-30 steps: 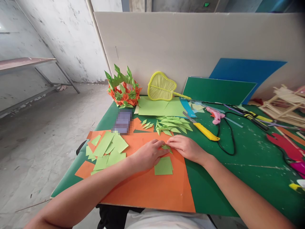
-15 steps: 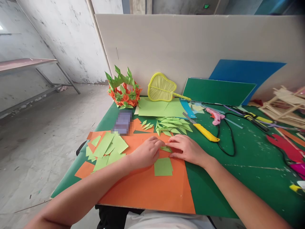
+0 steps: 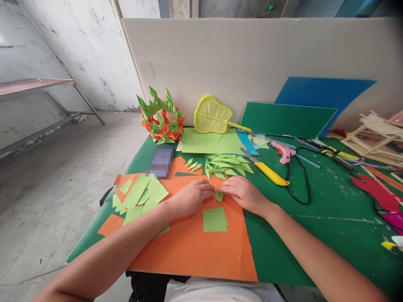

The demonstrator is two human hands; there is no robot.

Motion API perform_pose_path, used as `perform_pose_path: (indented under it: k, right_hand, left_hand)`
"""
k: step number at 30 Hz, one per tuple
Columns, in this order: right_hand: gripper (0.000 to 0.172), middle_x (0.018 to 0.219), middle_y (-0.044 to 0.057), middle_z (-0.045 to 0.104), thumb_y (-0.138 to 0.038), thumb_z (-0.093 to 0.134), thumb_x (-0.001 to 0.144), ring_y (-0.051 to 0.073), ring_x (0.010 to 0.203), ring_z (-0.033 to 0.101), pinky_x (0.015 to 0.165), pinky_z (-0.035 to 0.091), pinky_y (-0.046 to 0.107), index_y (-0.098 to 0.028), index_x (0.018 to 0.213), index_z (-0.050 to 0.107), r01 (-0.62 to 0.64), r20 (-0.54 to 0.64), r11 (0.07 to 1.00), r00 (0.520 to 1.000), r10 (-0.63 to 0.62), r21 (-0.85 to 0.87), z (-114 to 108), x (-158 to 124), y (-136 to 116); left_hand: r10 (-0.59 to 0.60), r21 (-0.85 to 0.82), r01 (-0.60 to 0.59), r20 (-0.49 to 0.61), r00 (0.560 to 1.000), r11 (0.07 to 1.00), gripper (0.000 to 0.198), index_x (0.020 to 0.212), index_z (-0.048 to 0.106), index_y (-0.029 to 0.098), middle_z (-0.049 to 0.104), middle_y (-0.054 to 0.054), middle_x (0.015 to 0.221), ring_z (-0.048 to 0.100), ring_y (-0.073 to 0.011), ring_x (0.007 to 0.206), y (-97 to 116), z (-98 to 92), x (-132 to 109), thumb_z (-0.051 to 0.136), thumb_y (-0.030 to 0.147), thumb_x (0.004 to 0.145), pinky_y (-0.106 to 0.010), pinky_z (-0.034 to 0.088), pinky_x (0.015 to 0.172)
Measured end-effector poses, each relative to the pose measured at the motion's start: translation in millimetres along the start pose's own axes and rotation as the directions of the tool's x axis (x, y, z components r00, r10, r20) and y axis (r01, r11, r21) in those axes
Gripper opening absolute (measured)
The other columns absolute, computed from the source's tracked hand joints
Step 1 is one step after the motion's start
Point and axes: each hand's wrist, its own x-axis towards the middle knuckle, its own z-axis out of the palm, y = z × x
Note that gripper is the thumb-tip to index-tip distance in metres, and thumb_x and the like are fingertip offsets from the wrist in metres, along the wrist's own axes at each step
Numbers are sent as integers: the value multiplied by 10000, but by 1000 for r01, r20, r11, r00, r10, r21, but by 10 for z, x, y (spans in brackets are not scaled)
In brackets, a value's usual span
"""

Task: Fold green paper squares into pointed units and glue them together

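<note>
I look down on two bare hands meeting over an orange paper sheet (image 3: 195, 247) on the green worktop (image 3: 315, 218). The left hand (image 3: 190, 197) and right hand (image 3: 244, 193) each have their grip closed, fingertips pinched on one small folded green paper piece (image 3: 218, 195) between them, low over the sheet. A flat green paper square (image 3: 215, 219) lies just nearer me. A pile of folded green pieces (image 3: 228, 164) sits just beyond the hands, with a yellow utility knife (image 3: 272, 174) to its right.
</note>
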Motion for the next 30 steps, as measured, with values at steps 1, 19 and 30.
perform_pose_path:
  k: [1,19,30]
  right_hand:
    - [286,1018,55,677,-164,408,964,185,947,589,859,476,367,-228,1097,653,-7,-7,1000,1000,7,8,-4,1,-9]
    - [229,923,59,676,-288,467,961,194,863,593,769,474,332,-206,899,672,16,61,999,998,-14,-35,-70,-15,-129]
    - [307,889,59,692,-355,430,975,182,834,601,749,485,323,-198,890,680,81,53,994,996,-77,-76,-52,13,-132]
  left_hand:
    - [14,20,-14,8,1000,1000,348,1051,613,180,631,-75,1142,540,-198,1044,-1,-9,6,371,22,858,-346,456,924]
    - [-18,65,15,52,999,998,375,1097,597,187,610,-54,1198,527,-209,1051,-3,-19,-3,412,6,826,-346,415,936]
    - [-44,15,43,23,999,999,334,1030,639,187,625,-60,1166,544,-200,1039,-16,-24,-4,381,48,869,-341,427,941]
